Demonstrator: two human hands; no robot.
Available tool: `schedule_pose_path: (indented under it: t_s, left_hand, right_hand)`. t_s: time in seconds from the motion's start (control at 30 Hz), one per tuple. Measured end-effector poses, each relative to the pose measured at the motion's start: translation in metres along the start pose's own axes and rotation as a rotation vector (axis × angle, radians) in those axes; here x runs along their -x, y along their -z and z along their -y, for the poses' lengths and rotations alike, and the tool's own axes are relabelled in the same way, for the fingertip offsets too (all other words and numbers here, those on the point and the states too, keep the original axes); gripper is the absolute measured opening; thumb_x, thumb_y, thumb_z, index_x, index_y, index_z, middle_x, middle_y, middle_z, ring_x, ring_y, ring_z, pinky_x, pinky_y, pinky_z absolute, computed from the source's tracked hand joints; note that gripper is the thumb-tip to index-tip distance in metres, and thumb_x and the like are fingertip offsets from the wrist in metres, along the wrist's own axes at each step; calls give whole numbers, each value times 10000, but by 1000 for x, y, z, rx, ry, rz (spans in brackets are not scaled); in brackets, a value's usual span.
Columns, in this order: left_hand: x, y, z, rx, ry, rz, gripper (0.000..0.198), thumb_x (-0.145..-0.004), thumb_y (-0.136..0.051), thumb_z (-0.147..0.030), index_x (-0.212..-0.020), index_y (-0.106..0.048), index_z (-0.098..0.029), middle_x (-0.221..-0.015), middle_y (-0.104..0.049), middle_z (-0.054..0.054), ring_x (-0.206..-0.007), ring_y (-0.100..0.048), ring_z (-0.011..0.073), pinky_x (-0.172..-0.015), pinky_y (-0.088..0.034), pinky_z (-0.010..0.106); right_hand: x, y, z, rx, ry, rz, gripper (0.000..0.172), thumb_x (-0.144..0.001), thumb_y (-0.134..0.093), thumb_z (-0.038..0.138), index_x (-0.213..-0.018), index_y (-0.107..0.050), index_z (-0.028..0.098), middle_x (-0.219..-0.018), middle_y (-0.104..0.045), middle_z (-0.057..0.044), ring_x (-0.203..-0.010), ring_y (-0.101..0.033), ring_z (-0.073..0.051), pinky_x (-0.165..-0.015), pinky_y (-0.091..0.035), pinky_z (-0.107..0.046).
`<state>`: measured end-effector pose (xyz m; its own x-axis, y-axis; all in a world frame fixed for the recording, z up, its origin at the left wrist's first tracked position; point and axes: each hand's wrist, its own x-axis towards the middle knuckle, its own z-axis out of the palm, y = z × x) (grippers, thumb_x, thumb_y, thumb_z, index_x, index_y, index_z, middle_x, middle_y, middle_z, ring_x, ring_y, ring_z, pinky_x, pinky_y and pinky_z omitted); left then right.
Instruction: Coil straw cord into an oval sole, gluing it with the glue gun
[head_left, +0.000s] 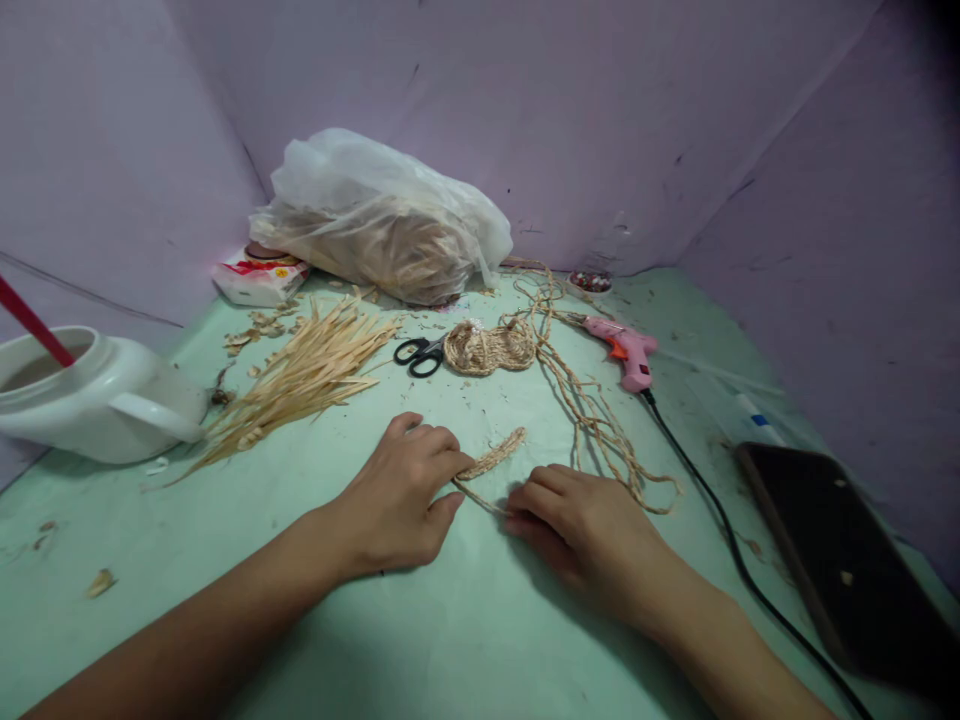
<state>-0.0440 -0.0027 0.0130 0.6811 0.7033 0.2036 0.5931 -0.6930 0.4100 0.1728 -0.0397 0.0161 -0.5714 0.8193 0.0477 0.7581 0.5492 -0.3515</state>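
My left hand rests low over the table, its index finger and thumb closing on one end of a short braided straw strip. From that end a thin twisted straw cord runs to my right hand, whose closed fingertips grip it. The fingers hide the cord's far end. Beyond my hands lies a woven straw piece shaped like a small shoe sole, with clear beads at its upper edge. Black-handled scissors touch its left side, their blades hidden.
Loose straw strips lie left, beside a white pitcher. Twisted cords trail right, near a pink glue gun with a black cable. A dark phone is far right; a plastic bag stands behind.
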Motion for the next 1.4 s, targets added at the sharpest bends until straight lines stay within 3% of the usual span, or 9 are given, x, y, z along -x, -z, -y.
schedule_pose_path:
  t_s: [0.23, 0.37, 0.43, 0.63, 0.77, 0.9, 1.07, 1.23, 1.4]
  left_hand:
    - [3, -3, 0, -38, -47, -44, 217, -792, -528, -200, -973, -643, -165, -876, -601, 71, -846, -563, 208, -984, -305, 507]
    - [2, -5, 0, -52, -68, -74, 225, -814, -509, -209, -978, -653, -157, -843, -596, 73, -823, -565, 204, -978, -304, 519]
    - [1, -6, 0, -64, -71, -84, 219, -842, -477, -204, -947, -663, -155, -819, -597, 72, -807, -567, 198, -970, -312, 513]
    - [-1, -10, -2, -85, -38, -117, 245, -869, -420, -159, -888, -664, -169, -776, -596, 53, -746, -561, 173, -956, -330, 502]
    - [-1, -11, -2, -66, -37, -115, 203, -869, -460, -224, -893, -654, -171, -789, -601, 55, -766, -566, 184, -966, -319, 506]
    - [0, -9, -2, -54, -28, -95, 214, -813, -562, -334, -911, -645, -163, -819, -595, 65, -803, -561, 208, -982, -299, 519]
    - [2, -8, -4, -59, -34, -96, 217, -795, -561, -307, -935, -656, -170, -827, -586, 66, -814, -547, 212, -998, -280, 525]
    - [4, -8, -4, -69, -62, -95, 228, -802, -541, -281, -961, -663, -173, -817, -580, 64, -802, -538, 207, -985, -289, 527]
    - [2, -9, -2, -87, -78, -103, 241, -850, -470, -223, -962, -674, -161, -804, -589, 69, -783, -542, 192, -973, -302, 518]
  right_hand:
    - [1, -2, -2, -133, -14, -301, 120, -872, -534, 259, -911, -625, 192, -912, -634, -78, -758, -603, -177, -613, -472, -286]
    - [-1, -4, -11, -247, -181, -440, 168, -895, -481, 243, -1009, -590, 188, -985, -626, -94, -677, -594, -142, -534, -486, -256]
    - [-4, -6, -17, -235, -239, -476, 226, -890, -466, 215, -1087, -571, 187, -1082, -618, -111, -760, -619, -164, -601, -521, -284]
    - [-15, -10, -28, -171, -166, -406, 376, -862, -397, 105, -1181, -557, 220, -1212, -622, -84, -1081, -605, -213, -870, -507, -366]
    - [-17, -10, -28, -134, -143, -343, 510, -823, -395, 61, -1288, -487, 247, -1257, -619, -55, -1032, -640, -207, -799, -530, -341]
    - [-15, -9, -27, -69, -194, -280, 536, -837, -389, 105, -1356, -418, 232, -1177, -676, -58, -764, -698, -196, -619, -530, -317]
    - [-6, -1, -18, -29, -191, -242, 299, -885, -419, 255, -1122, -582, 172, -992, -736, -88, -656, -686, -204, -525, -488, -303]
    - [3, 4, -15, -72, -135, -144, 196, -860, -530, 367, -853, -656, 216, -1211, -652, -81, -781, -702, -209, -589, -506, -295]
    - [4, 1, -18, -20, -134, -162, 178, -870, -536, 314, -805, -675, 222, -1206, -658, -56, -693, -698, -182, -567, -497, -293]
